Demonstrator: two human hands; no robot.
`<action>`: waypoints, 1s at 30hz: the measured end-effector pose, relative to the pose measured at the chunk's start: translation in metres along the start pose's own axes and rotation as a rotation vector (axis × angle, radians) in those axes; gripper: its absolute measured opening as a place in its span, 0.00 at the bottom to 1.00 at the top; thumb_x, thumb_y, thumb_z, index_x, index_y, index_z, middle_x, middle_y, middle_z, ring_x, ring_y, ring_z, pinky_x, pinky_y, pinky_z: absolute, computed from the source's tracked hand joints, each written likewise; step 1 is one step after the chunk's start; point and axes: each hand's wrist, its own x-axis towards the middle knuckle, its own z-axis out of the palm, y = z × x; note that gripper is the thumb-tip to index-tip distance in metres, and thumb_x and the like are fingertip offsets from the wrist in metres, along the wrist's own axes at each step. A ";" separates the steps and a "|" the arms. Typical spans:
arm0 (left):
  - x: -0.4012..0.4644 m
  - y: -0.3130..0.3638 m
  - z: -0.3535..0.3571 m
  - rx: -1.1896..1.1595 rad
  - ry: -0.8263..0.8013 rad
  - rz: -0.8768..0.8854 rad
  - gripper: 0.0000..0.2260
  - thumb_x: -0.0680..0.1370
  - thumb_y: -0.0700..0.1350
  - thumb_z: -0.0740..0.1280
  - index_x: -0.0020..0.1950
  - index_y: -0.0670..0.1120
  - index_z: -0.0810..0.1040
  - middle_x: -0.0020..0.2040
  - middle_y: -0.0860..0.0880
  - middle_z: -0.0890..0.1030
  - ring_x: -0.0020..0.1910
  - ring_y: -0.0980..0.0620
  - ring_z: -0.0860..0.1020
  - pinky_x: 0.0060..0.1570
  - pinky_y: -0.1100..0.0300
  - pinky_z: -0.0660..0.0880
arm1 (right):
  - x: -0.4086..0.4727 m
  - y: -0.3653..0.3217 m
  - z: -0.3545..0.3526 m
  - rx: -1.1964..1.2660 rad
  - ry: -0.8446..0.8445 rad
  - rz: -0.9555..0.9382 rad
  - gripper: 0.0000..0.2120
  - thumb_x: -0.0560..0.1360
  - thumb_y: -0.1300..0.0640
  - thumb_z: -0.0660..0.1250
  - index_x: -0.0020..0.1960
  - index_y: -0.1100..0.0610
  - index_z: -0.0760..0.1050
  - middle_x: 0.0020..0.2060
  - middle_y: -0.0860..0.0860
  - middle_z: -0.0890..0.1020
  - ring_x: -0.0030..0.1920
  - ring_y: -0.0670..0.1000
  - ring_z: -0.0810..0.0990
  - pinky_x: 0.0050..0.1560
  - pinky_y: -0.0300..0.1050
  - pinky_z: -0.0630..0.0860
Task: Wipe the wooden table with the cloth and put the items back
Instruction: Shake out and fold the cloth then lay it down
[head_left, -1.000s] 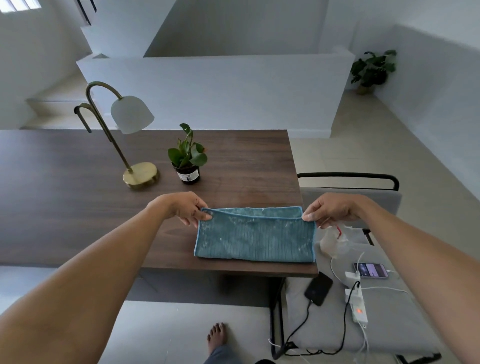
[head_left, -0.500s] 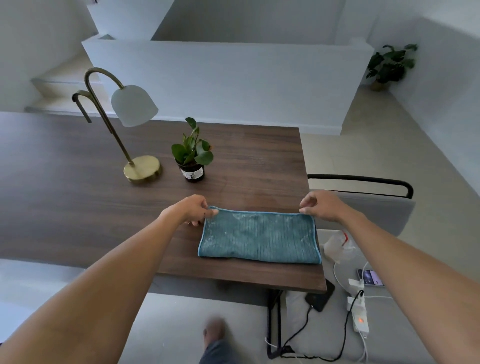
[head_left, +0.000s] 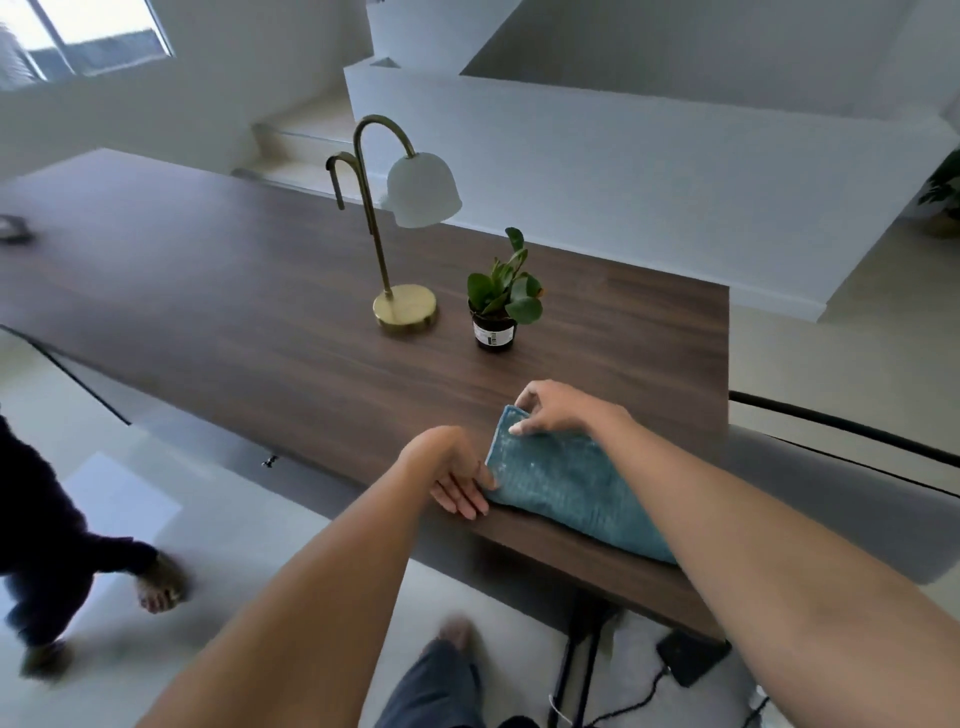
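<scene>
A folded blue cloth (head_left: 566, 483) lies at the near right edge of the dark wooden table (head_left: 260, 322). My right hand (head_left: 558, 408) pinches the cloth's far left corner between thumb and fingers. At the near left edge of the cloth rests my left hand (head_left: 449, 470), fingers flat and touching the fabric. My right forearm covers the cloth's right part. Further back on the table stand a brass lamp (head_left: 400, 218) with a white shade and a small potted plant (head_left: 501, 299).
Another person in dark clothes (head_left: 47, 551) stands on the floor at the left, near the table's long edge. A grey chair (head_left: 831, 488) sits right of the table. A dark device with cables (head_left: 691, 657) lies below the table corner. A small object (head_left: 13, 228) rests at the far left.
The view has swung left and tilted. My right hand moved from the cloth's right corner across to its left corner, folding the cloth narrower. Another person came into view at the left.
</scene>
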 end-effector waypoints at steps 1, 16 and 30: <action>0.001 -0.001 0.001 -0.021 0.009 0.007 0.10 0.82 0.49 0.65 0.53 0.42 0.77 0.30 0.53 0.84 0.37 0.56 0.81 0.41 0.62 0.77 | 0.005 -0.003 0.002 -0.020 -0.019 0.011 0.14 0.72 0.48 0.77 0.54 0.48 0.77 0.55 0.47 0.81 0.55 0.50 0.80 0.58 0.52 0.79; -0.030 0.010 -0.027 -0.173 0.214 0.501 0.14 0.74 0.37 0.74 0.53 0.44 0.71 0.46 0.41 0.84 0.37 0.50 0.84 0.41 0.56 0.82 | -0.017 -0.006 -0.049 0.025 0.103 -0.141 0.07 0.72 0.63 0.73 0.48 0.54 0.82 0.43 0.47 0.80 0.43 0.45 0.76 0.42 0.40 0.71; -0.061 0.109 0.068 0.295 -0.013 0.759 0.17 0.70 0.43 0.79 0.55 0.42 0.77 0.42 0.46 0.84 0.38 0.52 0.83 0.44 0.56 0.81 | -0.132 0.107 -0.066 0.103 0.318 0.028 0.08 0.69 0.66 0.77 0.43 0.54 0.85 0.45 0.52 0.87 0.50 0.52 0.85 0.56 0.50 0.80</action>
